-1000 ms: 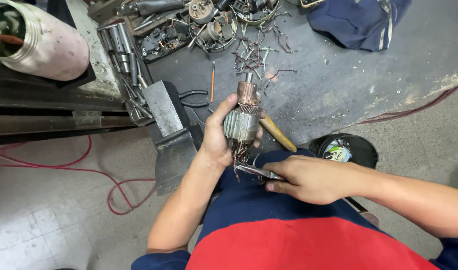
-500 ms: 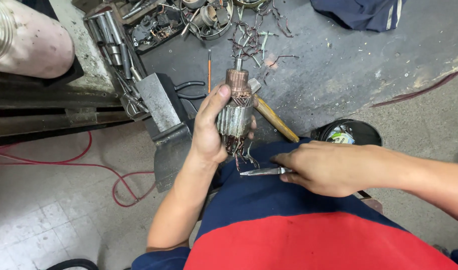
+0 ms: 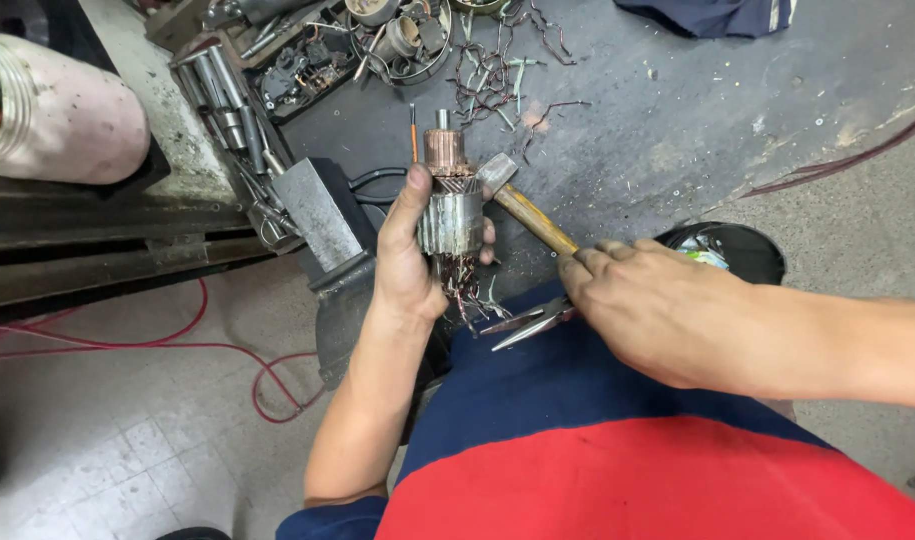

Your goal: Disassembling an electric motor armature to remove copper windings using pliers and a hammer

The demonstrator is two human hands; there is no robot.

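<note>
Holding a motor armature [image 3: 449, 205] upright over the lap, the left hand [image 3: 409, 262] is wrapped tight around the steel lamination stack, thumb up along one side and fingertips showing on the other. The right hand [image 3: 645, 305] is closed on a pair of needle-nose pliers [image 3: 529, 322], tips pointing left toward the loose windings at the armature's lower end; the tips sit near those wires, and contact cannot be judged.

Handling, as a judgement: the armature looks dense and rigid, mostly steel and copper, so heavy for its bulk. The ribbed stack is the sound place to grip; it gives purchase and will not deform. The copper commutator at the top and the thin shaft above it are better left untouched. The frayed wire ends underneath look springy, sharp and easily snapped.

Appearance: grey slotted core, reddish copper-segmented commutator, a tangle of red and bare copper strands hanging below.

Nearby: a wooden-handled hammer [image 3: 525, 208] lies just behind the armature on the dark floor [image 3: 677, 130], with cut wire scraps [image 3: 497, 75] further off.
</note>
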